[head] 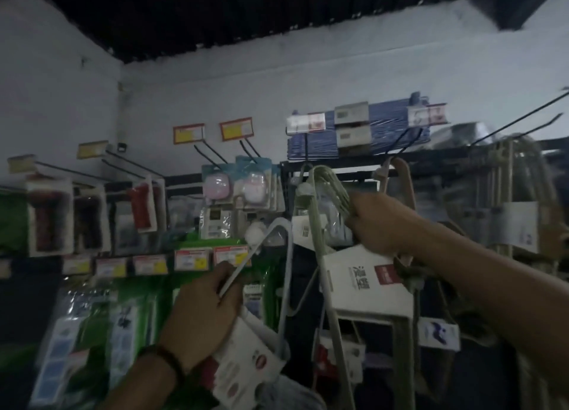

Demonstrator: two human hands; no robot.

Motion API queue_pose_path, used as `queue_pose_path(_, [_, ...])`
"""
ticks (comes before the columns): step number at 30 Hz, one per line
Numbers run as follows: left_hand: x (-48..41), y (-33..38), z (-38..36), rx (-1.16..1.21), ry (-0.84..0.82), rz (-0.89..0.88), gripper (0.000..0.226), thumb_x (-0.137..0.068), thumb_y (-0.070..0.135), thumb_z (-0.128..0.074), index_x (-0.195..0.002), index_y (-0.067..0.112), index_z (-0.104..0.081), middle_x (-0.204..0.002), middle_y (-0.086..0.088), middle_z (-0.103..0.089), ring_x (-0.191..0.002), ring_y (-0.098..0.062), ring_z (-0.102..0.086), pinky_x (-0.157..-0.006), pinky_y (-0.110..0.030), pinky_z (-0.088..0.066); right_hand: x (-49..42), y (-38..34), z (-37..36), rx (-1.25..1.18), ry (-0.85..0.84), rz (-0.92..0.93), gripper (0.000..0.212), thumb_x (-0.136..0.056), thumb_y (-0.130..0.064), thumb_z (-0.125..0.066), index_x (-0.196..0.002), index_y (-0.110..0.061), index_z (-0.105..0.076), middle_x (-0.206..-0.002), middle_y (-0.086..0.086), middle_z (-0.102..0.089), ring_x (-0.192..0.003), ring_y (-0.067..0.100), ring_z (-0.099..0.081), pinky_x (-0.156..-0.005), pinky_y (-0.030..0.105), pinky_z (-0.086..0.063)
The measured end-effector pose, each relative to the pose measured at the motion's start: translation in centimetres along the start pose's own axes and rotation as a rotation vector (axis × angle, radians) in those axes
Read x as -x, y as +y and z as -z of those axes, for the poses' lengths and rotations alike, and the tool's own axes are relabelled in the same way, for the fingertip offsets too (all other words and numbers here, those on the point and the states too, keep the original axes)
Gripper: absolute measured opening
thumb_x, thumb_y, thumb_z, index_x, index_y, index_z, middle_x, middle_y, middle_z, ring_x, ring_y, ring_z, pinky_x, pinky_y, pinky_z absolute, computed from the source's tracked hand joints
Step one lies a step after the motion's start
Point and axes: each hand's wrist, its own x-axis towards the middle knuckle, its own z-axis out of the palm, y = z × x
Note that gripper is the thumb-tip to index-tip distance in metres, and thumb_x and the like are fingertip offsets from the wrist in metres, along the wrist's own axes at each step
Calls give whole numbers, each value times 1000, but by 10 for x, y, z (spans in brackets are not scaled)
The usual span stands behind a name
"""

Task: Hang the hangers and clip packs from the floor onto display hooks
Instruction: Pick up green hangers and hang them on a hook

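**Colour key.** In my left hand (203, 311), a white plastic hanger pack (255, 249) with a white card label (246, 357) marked in red; a dark beaded bracelet (163, 357) bands that wrist. In my right hand (378, 221), a pale grey-green bundle of plastic hangers (315, 212). Below my right fingers, its white card sleeve (363, 280) bears black script and a red square. Just behind those fingers, a tan plastic hanger (403, 178); above them, a blue film-wrapped stack (388, 132). Above my left fingers: pink blister packs (218, 184), yellow price tags edged red (188, 133), black wire hooks (209, 154). Left of them, glossy green packets (144, 298).
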Motion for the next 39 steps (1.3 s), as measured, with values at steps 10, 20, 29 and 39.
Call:
queue_pose_path(10, [-66,15,14,-7,-295,-262,39,-107,51,-43,-92,23,-66,-85,-1,-70,-78,-14,-65,-76,-33,-55,-71,-58,11,107,130,-86,43,-96,-17,-64,-134,-7,-47,-121,18,-64,-109,39,-65,-75,44,-49])
queue_pose_path(20, [-86,29,-4,112,-300,-288,26,-108,46,-43,-120,40,-66,-109,-1,-77,-98,-17,-72,-94,-43,-58,-77,-49,15,69,350,-158,41,-99,-11,-57,-137,-4,-43,-115,18,-67,-103,40,-67,-71,46,-50])
queue_pose_path(29, [-94,35,3,1,-346,-253,32,-110,39,-41,-115,18,-65,-94,-8,-73,-76,-17,-68,-66,-28,-57,-101,-50,7,-37,239,-122,39,-102,-19,-59,-135,-3,-48,-126,20,-64,-114,39,-64,-78,42,-46])
queue_pose_path(39, [-112,45,-5,-60,-338,-111,22,-111,33,-44,-106,27,-65,-92,6,-75,-79,-2,-67,-61,-16,-46,-150,-31,-38,-88,92,-183,39,-95,-12,-71,-129,-2,-53,-108,14,-64,-95,28,-66,-87,41,-58])
